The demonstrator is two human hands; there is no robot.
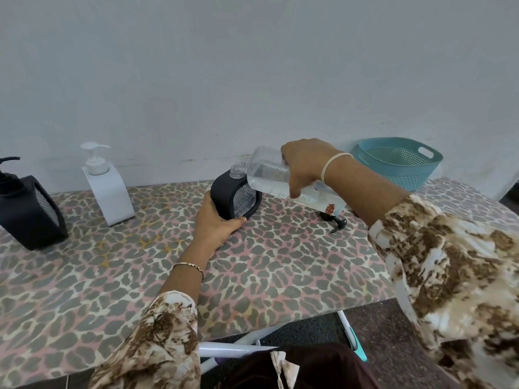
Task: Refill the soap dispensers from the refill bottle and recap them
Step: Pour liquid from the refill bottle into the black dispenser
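Note:
A black soap dispenser (224,189) with a clear textured window stands uncapped at the table's middle back, its clear threaded neck bare. My left hand (216,224) grips its base from the near left. My right hand (304,165) holds the clear refill bottle (271,174) tipped on its side, mouth pointing left just above and beside the dispenser's neck. Clear liquid lies in the bottle's lower half. The black pump cap (335,221) lies on the table under my right forearm.
A white pump dispenser (108,189) and another black dispenser (31,209) stand capped at the left. A teal perforated basket (398,161) sits at the back right by the wall. The leopard-print table (280,276) ends near my lap; white table legs show below.

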